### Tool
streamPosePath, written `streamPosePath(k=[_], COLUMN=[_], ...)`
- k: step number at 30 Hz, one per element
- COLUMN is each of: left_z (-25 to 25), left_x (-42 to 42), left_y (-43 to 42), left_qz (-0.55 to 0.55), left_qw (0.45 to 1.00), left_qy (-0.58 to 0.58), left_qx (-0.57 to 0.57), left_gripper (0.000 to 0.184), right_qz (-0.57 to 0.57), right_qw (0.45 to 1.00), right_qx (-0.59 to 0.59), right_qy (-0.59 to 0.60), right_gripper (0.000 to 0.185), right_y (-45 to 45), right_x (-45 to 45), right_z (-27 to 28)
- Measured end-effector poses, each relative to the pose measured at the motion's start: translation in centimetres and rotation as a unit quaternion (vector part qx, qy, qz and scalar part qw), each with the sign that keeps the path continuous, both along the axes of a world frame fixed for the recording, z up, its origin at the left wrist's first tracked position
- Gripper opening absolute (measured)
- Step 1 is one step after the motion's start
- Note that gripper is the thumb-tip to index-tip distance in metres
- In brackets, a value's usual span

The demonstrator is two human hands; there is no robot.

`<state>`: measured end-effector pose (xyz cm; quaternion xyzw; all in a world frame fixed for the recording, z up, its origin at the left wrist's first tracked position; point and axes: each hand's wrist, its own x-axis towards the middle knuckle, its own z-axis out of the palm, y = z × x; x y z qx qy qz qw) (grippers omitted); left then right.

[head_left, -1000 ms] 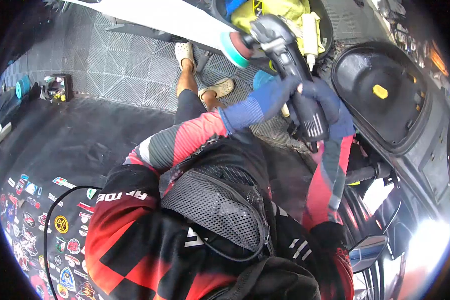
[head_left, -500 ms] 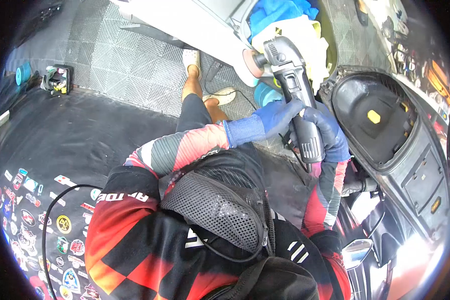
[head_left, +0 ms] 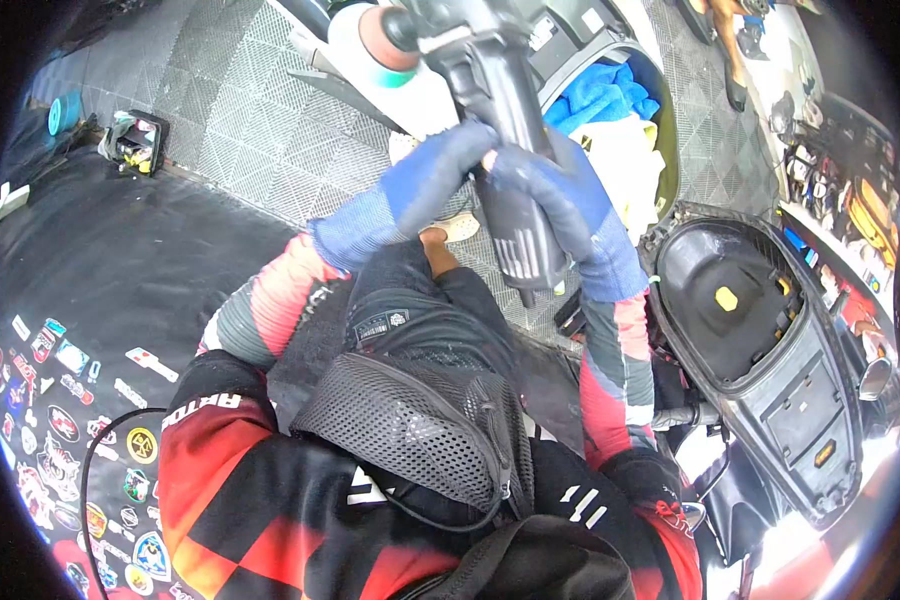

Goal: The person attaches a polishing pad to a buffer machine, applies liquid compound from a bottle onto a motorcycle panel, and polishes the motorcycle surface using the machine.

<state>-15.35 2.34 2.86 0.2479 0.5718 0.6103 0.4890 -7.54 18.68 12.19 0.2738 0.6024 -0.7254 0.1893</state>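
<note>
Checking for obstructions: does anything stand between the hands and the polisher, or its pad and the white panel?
Nothing visible. The left hand and right hand grip the polisher; its pad overlaps the white panel in view, nothing seen between, though contact is unclear.

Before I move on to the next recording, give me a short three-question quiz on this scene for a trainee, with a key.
1. What do the left hand and the right hand both hold? A) a bucket; B) a polisher; C) a spray bottle.
2. True or false: both hands are bare.
3. Fill in: in the container, next to the pale yellow cloth, lies a ____.

Key
1. B: both hands are wrapped around its body.
2. False: both wear blue gloves.
3. blue cloth.
</note>
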Motion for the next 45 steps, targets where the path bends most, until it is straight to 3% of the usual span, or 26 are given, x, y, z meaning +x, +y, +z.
streamPosePath(k=[2, 5, 7, 9, 12, 13, 15, 18, 19, 20, 21, 22, 23, 25, 27, 28, 29, 30, 31, 33, 35, 36, 38, 45], left_z=[1.4, 0.5, 0.2, 0.9, 0.5, 0.2, 0.0, -4.2, -4.2, -3.5, -5.5, -3.9, -7.7, -4.1, -2.2, 4.4, 2.9, -0.4, -2.1, -1.3, -0.5, 1.2, 2.0, 3.7], left_x=[-1.5, -0.1, 1.9, 4.6, 10.1, 11.5, 14.2, 20.9, 21.6, 22.1, 23.7, 22.7, 25.5, 22.1, 19.9, 14.8, 14.2, 14.3, 14.0, 10.7, 6.9, 5.0, 2.3, -0.9], left_y=[-0.2, -0.6, -1.2, -0.6, 1.3, 1.6, 3.2, 4.8, 4.4, 5.3, 5.7, 6.4, 6.7, 6.6, 6.4, 5.8, 6.0, 6.2, 5.4, 4.2, 3.6, 3.0, 2.4, 1.1], left_qz=[0.049, 0.030, -0.022, -0.108, -0.125, -0.189, -0.265, -0.263, -0.223, -0.232, -0.207, -0.254, -0.193, -0.181, -0.156, -0.226, -0.225, -0.186, -0.145, -0.098, -0.105, -0.097, -0.060, -0.119], left_qw=[0.978, 0.973, 0.997, 0.972, 0.970, 0.959, 0.960, 0.961, 0.972, 0.971, 0.973, 0.967, 0.979, 0.981, 0.984, 0.957, 0.957, 0.980, 0.987, 0.994, 0.981, 0.980, 0.981, 0.975], left_qy=[-0.197, -0.228, -0.069, 0.207, 0.190, 0.205, 0.085, 0.057, 0.026, -0.064, -0.060, -0.034, -0.053, -0.019, -0.079, -0.128, -0.125, -0.028, 0.064, 0.026, 0.162, 0.173, 0.181, 0.186], left_qx=[-0.055, -0.023, -0.009, 0.035, 0.082, 0.058, 0.022, 0.054, 0.075, 0.014, 0.081, 0.009, 0.049, 0.074, -0.030, -0.128, -0.132, -0.069, -0.010, 0.036, 0.000, -0.018, -0.034, -0.023], left_gripper=[0.040, 0.042, 0.035, 0.027, 0.025, 0.023, 0.023, 0.026, 0.030, 0.035, 0.039, 0.039, 0.041, 0.038, 0.036, 0.040, 0.040, 0.038, 0.037, 0.030, 0.024, 0.023, 0.021, 0.022], right_qz=[0.005, 0.001, 0.002, -0.040, -0.091, -0.088, -0.098, -0.183, -0.223, -0.201, -0.181, -0.179, -0.174, -0.155, -0.151, -0.119, -0.089, -0.042, -0.018, -0.027, -0.050, 0.001, -0.010, -0.025], right_qw=[0.999, 0.998, 0.997, 0.996, 0.993, 0.994, 0.991, 0.972, 0.960, 0.967, 0.972, 0.971, 0.969, 0.972, 0.970, 0.973, 0.974, 0.992, 0.986, 0.980, 0.988, 0.991, 0.993, 0.994], right_qx=[0.019, 0.056, 0.080, 0.050, 0.007, 0.029, 0.056, -0.028, -0.054, -0.021, 0.017, -0.011, -0.043, -0.048, -0.075, -0.074, -0.076, 0.012, 0.061, -0.055, -0.057, -0.042, -0.057, -0.040], right_qy=[0.026, -0.008, -0.003, -0.057, -0.069, -0.050, -0.067, -0.143, -0.162, -0.153, -0.147, -0.156, -0.168, -0.170, -0.176, -0.184, -0.196, -0.115, -0.157, -0.188, -0.137, -0.124, -0.107, -0.096], right_gripper=[0.053, 0.052, 0.052, 0.054, 0.047, 0.049, 0.051, 0.050, 0.050, 0.050, 0.049, 0.048, 0.047, 0.047, 0.048, 0.050, 0.053, 0.060, 0.065, 0.052, 0.040, 0.041, 0.048, 0.048], right_y=[-0.6, -1.0, -0.7, -0.4, -0.1, 0.1, 0.5, 1.1, 1.3, 1.6, 2.0, 2.5, 2.9, 3.1, 3.5, 3.8, 3.9, 4.4, 5.1, 5.3, 3.3, 3.3, 2.4, 1.0], right_x=[-1.2, -0.3, 2.5, 6.0, 12.5, 14.4, 19.1, 25.0, 26.2, 26.5, 26.7, 27.2, 27.2, 24.9, 21.8, 20.1, 18.7, 18.0, 17.3, 14.0, 8.3, 5.9, 3.0, 0.1], right_z=[-0.3, 0.6, 0.5, 0.4, -0.5, -0.8, -2.2, -3.3, -3.8, -3.9, -3.8, -4.2, -4.5, -2.7, -1.1, -0.5, -0.2, -2.2, -3.9, -4.7, -1.6, -0.4, 0.3, 2.6])
